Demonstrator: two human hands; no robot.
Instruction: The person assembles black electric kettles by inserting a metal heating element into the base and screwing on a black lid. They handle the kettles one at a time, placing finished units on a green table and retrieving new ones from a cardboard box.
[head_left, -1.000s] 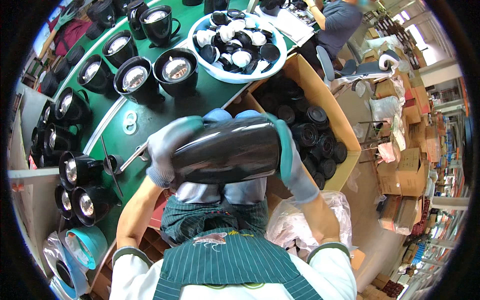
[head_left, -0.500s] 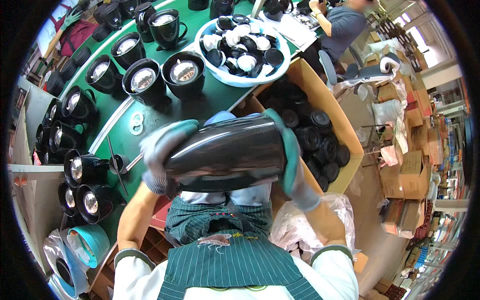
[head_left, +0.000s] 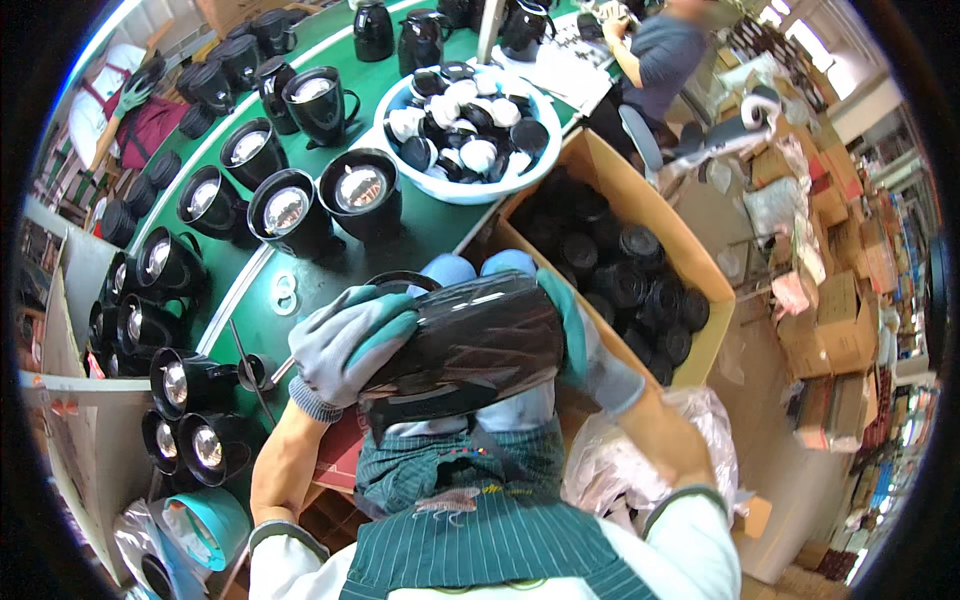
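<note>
Left hand (head_left: 352, 342), right hand (head_left: 586, 342): wide grip on black jug (head_left: 487, 338).

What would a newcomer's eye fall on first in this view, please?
Probably the large glossy black vessel, held sideways at the picture's centre between the gloved left hand and right hand. Next might come the pale blue basin heaped with black and white caps, beyond it, and the silvery-mouthed black pots to the basin's left.

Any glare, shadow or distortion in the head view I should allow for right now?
Head view: pale glare streaks cross the held glossy black vessel; head view: round black parts merge into shadow deep in the cardboard box; head view: fisheye distortion bends straight edges near the rim.
</note>
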